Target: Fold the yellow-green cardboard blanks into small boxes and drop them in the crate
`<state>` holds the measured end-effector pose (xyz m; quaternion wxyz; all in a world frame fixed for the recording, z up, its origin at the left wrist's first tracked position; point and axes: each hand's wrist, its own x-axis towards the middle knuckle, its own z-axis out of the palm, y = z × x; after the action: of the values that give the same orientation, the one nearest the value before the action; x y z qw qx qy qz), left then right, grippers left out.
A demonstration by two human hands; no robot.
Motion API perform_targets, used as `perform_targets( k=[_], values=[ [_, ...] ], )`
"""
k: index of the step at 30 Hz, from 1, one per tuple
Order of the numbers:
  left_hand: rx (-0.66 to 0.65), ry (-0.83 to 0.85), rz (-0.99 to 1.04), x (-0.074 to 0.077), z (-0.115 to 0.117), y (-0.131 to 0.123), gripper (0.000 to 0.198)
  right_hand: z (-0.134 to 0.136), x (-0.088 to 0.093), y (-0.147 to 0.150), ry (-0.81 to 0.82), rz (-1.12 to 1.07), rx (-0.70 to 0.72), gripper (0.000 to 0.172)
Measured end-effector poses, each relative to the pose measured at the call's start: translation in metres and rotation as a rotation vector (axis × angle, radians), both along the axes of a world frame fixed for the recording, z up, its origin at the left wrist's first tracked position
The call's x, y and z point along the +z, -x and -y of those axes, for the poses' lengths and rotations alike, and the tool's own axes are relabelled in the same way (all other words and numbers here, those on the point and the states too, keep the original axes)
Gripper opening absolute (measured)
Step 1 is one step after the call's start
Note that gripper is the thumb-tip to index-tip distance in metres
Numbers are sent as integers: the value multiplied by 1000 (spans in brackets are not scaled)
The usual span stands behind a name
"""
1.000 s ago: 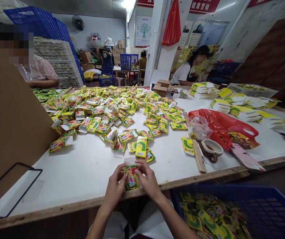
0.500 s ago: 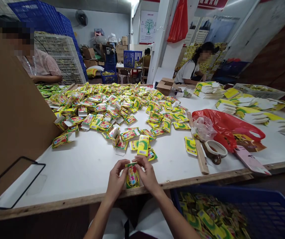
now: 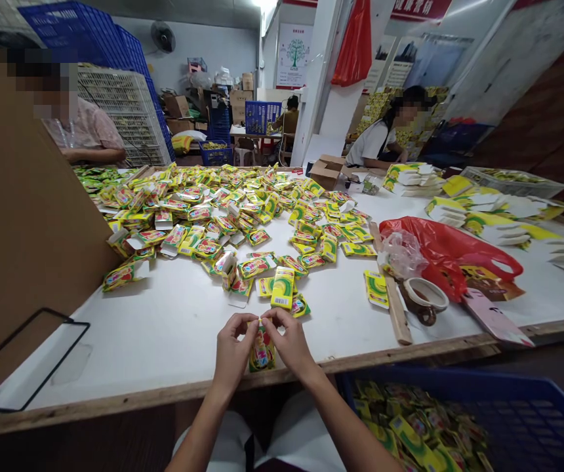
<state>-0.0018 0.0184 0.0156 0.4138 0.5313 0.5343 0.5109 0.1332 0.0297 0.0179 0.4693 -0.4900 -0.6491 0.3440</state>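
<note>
My left hand (image 3: pixel 231 353) and my right hand (image 3: pixel 289 342) both grip one small yellow-green carton (image 3: pixel 261 351) above the near edge of the white table (image 3: pixel 164 328). The fingertips of both hands pinch together at the carton's top end. Just beyond them a closed yellow carton (image 3: pixel 282 287) lies flat, and a wide heap of the same small cartons (image 3: pixel 223 210) covers the middle and far left of the table.
A blue crate (image 3: pixel 459 419) with several cartons stands at lower right. A wooden stick (image 3: pixel 391 288), tape roll (image 3: pixel 425 294), red plastic bag (image 3: pixel 449 252) and stacked flat cartons (image 3: pixel 479 213) lie to the right. A brown cardboard wall (image 3: pixel 21 229) rises at left. Two other people sit across the table.
My fingers have moved up to the carton's top and closed its white flap, which stood open a second ago. The view has shifted slightly.
</note>
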Motion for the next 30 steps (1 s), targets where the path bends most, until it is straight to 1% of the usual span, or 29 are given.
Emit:
perform_targets(
  k=[3,8,10,11,12,14,15,17,19,20,21,22,23,24,27,30],
  values=[
    [-15,-3,15,0,0,1,20,1,-2,-1,-7,-7,7,17],
    [-72,-72,-6,-9,9,5,20,12,-14,2,11,-100,46,15],
    [-73,-96,-23,-12,13,7,20,16,-11,-1,8,-101,36,14],
    [-65,-92,-21,-14,15,9,21,18,-8,-6,-6,-86,14,13],
    [-53,-75,-10,-15,17,10,25,21,-2,-16,-23,-57,-24,14],
    [-31,-6,19,-19,19,14,33,30,12,-50,-36,53,-122,18],
    [-24,31,29,-20,19,15,34,36,19,-73,-22,141,-170,21],
    [-25,80,27,-20,19,16,30,49,31,-124,50,385,-220,25],
    [-42,95,0,-18,17,15,27,61,36,-167,99,614,-273,25],
    [-53,91,-18,-17,16,13,27,64,36,-180,107,681,-292,25],
    [-65,86,-38,-16,15,12,26,65,35,-185,102,710,-307,26],
    [-75,83,-56,-15,15,10,26,63,33,-183,86,703,-314,27],
    [-82,84,-71,-15,15,9,26,57,29,-174,62,666,-308,28],
    [-85,87,-81,-15,15,8,27,48,25,-158,29,616,-298,30],
    [-74,92,-94,-16,18,10,28,8,8,-91,-75,490,-289,39],
    [-64,84,-98,-18,19,14,28,-33,-14,-32,-112,464,-365,61]
  ],
)
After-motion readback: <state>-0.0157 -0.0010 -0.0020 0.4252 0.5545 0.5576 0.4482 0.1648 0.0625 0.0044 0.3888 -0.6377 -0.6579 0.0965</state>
